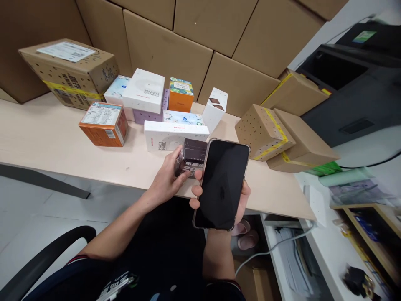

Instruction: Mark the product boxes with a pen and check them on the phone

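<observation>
My right hand [242, 196] is wrapped round a smartphone [223, 186] in a clear case, its dark screen facing up at me. Several of its fingertips show along the phone's left edge. My left hand [167, 175] grips a dark box [192, 156] with large pale print, at the table's front edge. The phone hides the right end of that box. Right behind it stands a long white power bank box [173, 133]. Another white power bank box [144, 90] lies on top of a purple box [145, 116].
On the pale table [56, 138] stand orange boxes [105, 125], a tall white box [216, 108] and taped cartons [265, 131]. Large cardboard boxes [169, 54] form a wall behind. A black chair arm [50, 255] is at lower left, a grey cable [272, 248] at lower right.
</observation>
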{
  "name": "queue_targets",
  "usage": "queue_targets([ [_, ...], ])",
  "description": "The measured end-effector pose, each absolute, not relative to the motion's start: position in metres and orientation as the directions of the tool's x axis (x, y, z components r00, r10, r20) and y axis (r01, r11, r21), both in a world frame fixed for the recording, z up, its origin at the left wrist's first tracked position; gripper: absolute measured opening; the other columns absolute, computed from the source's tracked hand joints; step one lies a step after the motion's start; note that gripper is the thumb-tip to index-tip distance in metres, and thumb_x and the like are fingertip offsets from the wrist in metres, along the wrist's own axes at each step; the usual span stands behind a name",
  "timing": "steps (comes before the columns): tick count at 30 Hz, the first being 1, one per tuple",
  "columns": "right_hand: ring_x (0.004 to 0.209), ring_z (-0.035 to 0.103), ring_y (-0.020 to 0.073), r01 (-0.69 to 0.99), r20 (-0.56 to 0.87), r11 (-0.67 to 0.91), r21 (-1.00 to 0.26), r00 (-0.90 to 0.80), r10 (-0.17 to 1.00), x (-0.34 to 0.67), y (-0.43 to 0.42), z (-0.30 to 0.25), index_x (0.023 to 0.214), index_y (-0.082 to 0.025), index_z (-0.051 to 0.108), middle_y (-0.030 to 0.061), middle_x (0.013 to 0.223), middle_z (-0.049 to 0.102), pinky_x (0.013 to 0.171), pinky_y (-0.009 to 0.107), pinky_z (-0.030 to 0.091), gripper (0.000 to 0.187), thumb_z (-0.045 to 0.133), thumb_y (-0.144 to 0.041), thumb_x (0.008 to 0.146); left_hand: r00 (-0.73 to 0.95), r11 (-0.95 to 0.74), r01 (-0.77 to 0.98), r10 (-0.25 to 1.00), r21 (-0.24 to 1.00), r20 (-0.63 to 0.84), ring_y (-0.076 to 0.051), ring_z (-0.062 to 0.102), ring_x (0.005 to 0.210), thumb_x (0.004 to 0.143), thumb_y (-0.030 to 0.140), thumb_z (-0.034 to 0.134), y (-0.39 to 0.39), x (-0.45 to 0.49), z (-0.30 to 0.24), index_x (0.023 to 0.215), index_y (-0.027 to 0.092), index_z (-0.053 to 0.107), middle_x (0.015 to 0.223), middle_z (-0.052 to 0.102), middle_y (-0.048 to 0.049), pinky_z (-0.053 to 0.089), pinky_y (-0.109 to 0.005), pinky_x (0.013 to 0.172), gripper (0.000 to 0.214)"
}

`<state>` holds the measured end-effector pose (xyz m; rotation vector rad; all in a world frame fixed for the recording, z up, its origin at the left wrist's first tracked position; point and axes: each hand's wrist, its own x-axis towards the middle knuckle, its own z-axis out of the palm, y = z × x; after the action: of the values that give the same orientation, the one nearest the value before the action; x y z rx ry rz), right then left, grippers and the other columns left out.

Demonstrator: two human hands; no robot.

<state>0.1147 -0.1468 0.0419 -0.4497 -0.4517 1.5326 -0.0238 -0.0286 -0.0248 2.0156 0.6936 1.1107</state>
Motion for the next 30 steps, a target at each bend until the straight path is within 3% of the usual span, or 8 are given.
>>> queue_targets([
  [5,0.081,0.06,0.0232,-0.846,0.033,0.013,-0.533,-0.005,0.999,0.1133,-0.1441,0.0427,0.126,-0.025,0.067,0.0132,0.119,0.072,0.066,0.039,0.055,0.075,0.047,-0.081,0.081,0.487,-0.574,0.097,0.74,0.813,0.464,-0.038,0.045,0.148,0.1,0.038,0.064,-0.0297,-0.0243,-0.0221,0.164,0.029,0.027,0.158,0.045,-0.0163,0.042,-0.059,0.121,0.074],
  [12,0.071,0.057,0.0208,-0.808,-0.007,0.011,-0.589,0.018,1.0,0.117,-0.1451,0.0442,0.12,-0.024,0.068,0.0096,0.098,0.072,0.059,0.036,0.053,0.075,0.046,-0.084,0.08,0.484,-0.558,0.108,0.753,0.823,0.447,-0.037,0.047,0.145,0.1,0.035,0.064,-0.0303,-0.0237,-0.0211,0.163,0.03,0.028,0.156,0.047,-0.0153,0.045,-0.058,0.119,0.073],
  [16,0.071,0.057,0.0206,-0.819,0.002,-0.013,-0.574,-0.017,1.0,0.1171,-0.1456,0.0445,0.119,-0.024,0.069,0.0097,0.1,0.071,0.061,0.037,0.054,0.074,0.047,-0.083,0.08,0.49,-0.544,0.118,0.76,0.831,0.428,-0.038,0.048,0.143,0.099,0.035,0.065,-0.0308,-0.0235,-0.0191,0.161,0.027,0.032,0.155,0.048,-0.0156,0.044,-0.057,0.118,0.071],
  [21,0.081,0.061,0.0241,-0.805,0.013,0.069,-0.59,0.075,0.997,0.1174,-0.1442,0.0399,0.134,-0.028,0.063,0.0122,0.116,0.072,0.073,0.046,0.058,0.075,0.045,-0.081,0.084,0.487,-0.538,0.113,0.763,0.835,0.426,-0.036,0.048,0.144,0.099,0.035,0.065,-0.0307,-0.0234,-0.0194,0.162,0.028,0.03,0.155,0.047,-0.0154,0.044,-0.055,0.119,0.073],
  [24,0.085,0.066,0.0258,-0.801,0.011,0.091,-0.592,0.105,0.994,0.1172,-0.1416,0.0413,0.14,-0.029,0.059,0.0111,0.115,0.073,0.076,0.048,0.059,0.074,0.05,-0.077,0.084,0.49,-0.534,0.11,0.763,0.838,0.421,-0.037,0.047,0.145,0.098,0.034,0.065,-0.0299,-0.0227,-0.0206,0.163,0.028,0.029,0.156,0.047,-0.0156,0.043,-0.057,0.119,0.074],
  [30,0.079,0.068,0.0251,-0.788,-0.004,0.057,-0.613,0.076,0.997,0.1157,-0.1391,0.0483,0.129,-0.03,0.066,0.0083,0.106,0.076,0.072,0.049,0.062,0.071,0.05,-0.078,0.08,0.489,-0.568,0.11,0.746,0.816,0.452,-0.037,0.046,0.146,0.099,0.034,0.063,-0.0291,-0.0227,-0.0229,0.165,0.029,0.026,0.156,0.046,-0.0155,0.043,-0.057,0.119,0.076],
])
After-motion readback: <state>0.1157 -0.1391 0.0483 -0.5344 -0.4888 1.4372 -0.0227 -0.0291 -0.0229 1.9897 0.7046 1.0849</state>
